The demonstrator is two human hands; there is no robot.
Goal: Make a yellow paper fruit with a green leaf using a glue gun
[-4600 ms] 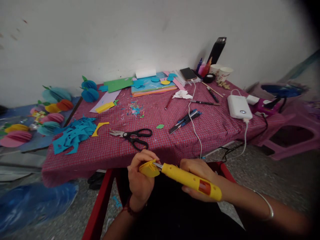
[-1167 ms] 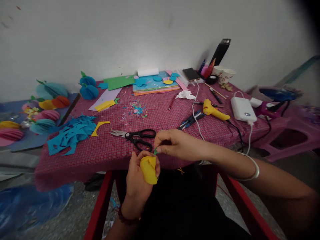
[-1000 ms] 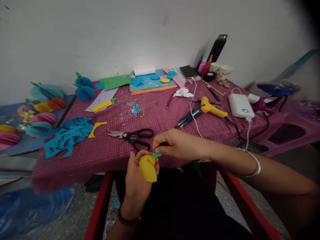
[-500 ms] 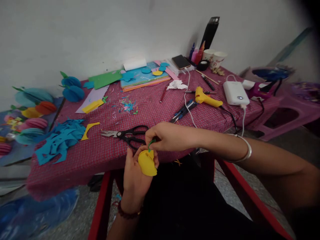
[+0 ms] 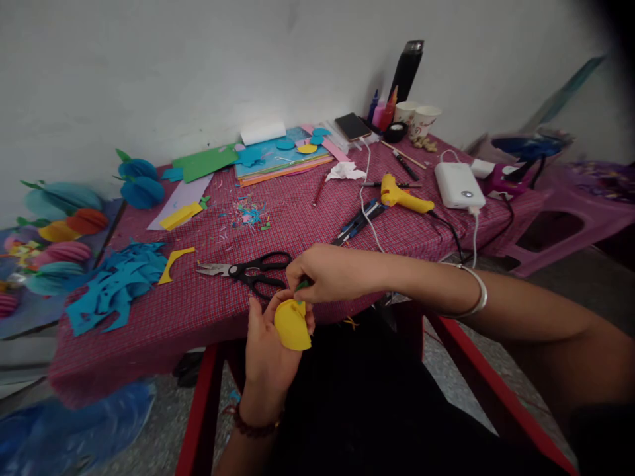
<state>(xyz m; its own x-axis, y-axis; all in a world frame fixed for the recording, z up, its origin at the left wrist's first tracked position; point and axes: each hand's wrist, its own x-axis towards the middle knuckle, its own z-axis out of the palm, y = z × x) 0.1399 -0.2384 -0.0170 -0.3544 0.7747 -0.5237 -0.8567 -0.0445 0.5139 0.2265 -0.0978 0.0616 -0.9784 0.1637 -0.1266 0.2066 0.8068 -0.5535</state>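
My left hand (image 5: 270,354), palm up, holds a round yellow paper piece (image 5: 292,327) with its fingers behind it. Over the top edge of the yellow paper, my right hand (image 5: 325,274) pinches a small green paper strip (image 5: 302,285). The strip's lower end meets the yellow paper; whether it is stuck there I cannot tell. Just beyond my hands, black-handled scissors (image 5: 243,270) lie partly spread on the checked tablecloth (image 5: 208,311). A curved yellow scrap (image 5: 173,264) rests left of the blades.
A pile of blue paper scraps (image 5: 116,284) lies at left, near finished paper fruits (image 5: 141,192). A yellow glue gun (image 5: 404,196) and a box cutter (image 5: 360,221) lie at right. A white power bank (image 5: 459,185) trails cables. Paper cups (image 5: 424,121) stand at the back.
The view has shifted slightly, so table things appear a little further left. My right fingers have moved slightly on the green strip, and less of it shows. The yellow paper stays in my left hand.
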